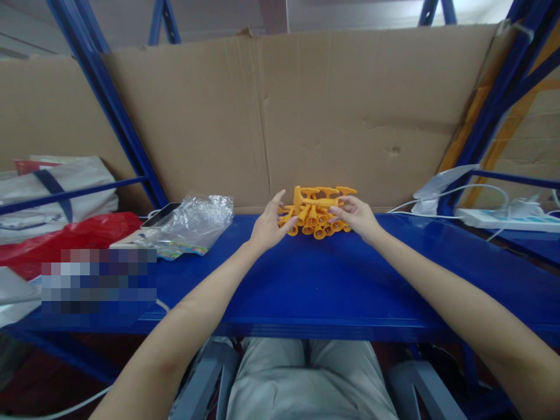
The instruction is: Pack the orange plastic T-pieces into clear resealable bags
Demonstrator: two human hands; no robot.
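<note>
A pile of orange plastic parts [318,210] with round ends and flat T-shaped tops lies at the back of the blue shelf [332,280], against the cardboard wall. My left hand [269,224] touches the pile's left side, thumb and fingers apart and curved round it. From the right, my right hand [356,216] rests on the pile, its fingertips laid over the orange parts. Both hands press the pile from opposite sides.
A crumpled clear plastic bag [196,219] lies left of the pile, over a phone [160,214] and printed paper. Red and white bags [65,233] sit far left. A white power strip [503,219] with cables is at the right. Blue rack posts stand on both sides.
</note>
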